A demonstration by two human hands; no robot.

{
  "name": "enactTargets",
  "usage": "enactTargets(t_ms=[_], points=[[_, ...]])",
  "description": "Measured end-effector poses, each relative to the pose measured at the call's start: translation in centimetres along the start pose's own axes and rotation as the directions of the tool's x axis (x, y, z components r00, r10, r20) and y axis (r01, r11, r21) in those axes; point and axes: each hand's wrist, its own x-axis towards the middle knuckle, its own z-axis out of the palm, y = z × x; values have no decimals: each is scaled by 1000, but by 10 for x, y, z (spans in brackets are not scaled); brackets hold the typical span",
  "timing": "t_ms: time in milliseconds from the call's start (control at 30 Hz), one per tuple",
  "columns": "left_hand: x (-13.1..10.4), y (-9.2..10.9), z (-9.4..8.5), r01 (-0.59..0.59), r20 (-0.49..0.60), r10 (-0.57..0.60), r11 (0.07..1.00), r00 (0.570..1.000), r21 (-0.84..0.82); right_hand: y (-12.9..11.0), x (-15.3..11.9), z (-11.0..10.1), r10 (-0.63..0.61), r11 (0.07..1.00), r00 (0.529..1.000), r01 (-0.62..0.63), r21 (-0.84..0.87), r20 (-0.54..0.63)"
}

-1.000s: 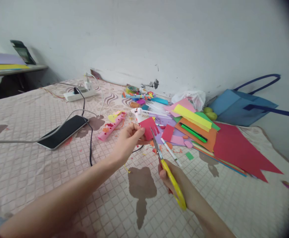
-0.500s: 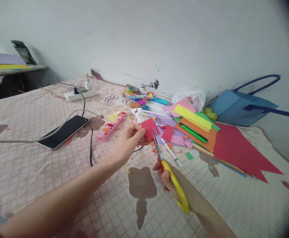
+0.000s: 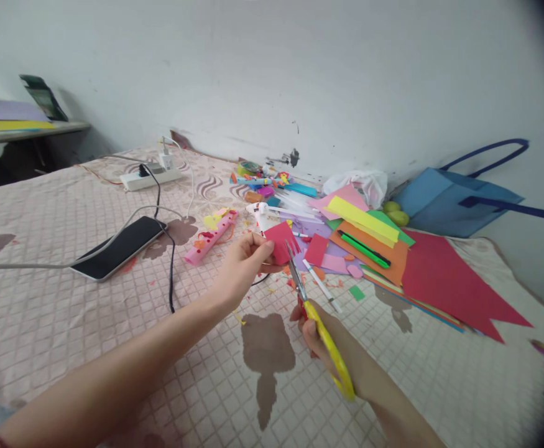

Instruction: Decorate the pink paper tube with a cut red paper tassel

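Observation:
Between the thumb and fingers of my left hand (image 3: 249, 261) is a small red paper piece (image 3: 278, 241), whose right edge is cut into thin strips. My right hand (image 3: 316, 326) is closed round the handles of yellow-and-red scissors (image 3: 330, 342). The scissor blades point up and to the left, and their tips meet the fringed edge of the paper. Just behind lies another red paper piece (image 3: 316, 250), with a white marker (image 3: 322, 286) below it.
A phone-like black device (image 3: 120, 247) with cables and a power strip (image 3: 150, 179) lie at left. Beyond my hands are a pink paper roll (image 3: 212, 238) and glue gun (image 3: 260, 214). Coloured sheets (image 3: 449, 280), a green pen (image 3: 364, 249) and a blue bag (image 3: 453, 199) are at right.
The scissor handles have drawn closer together, and the blades have narrowed at the paper's fringed edge. My left hand and the paper have hardly moved.

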Motion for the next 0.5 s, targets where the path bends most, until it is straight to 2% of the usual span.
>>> enactTargets(t_ms=[200,333,500], points=[[0,-1,-1,6,1,-6,1000,1000,16,-12,-1,0,107,987,993,-101,126,-41],[0,1,-1,-4,2,4,1000,1000,9,-8,0,-1,105,993,994,-104,58,-13],[-1,4,0,-7,14,7,1000,1000,1,-7,1,0,74,997,996,-75,-16,-39]])
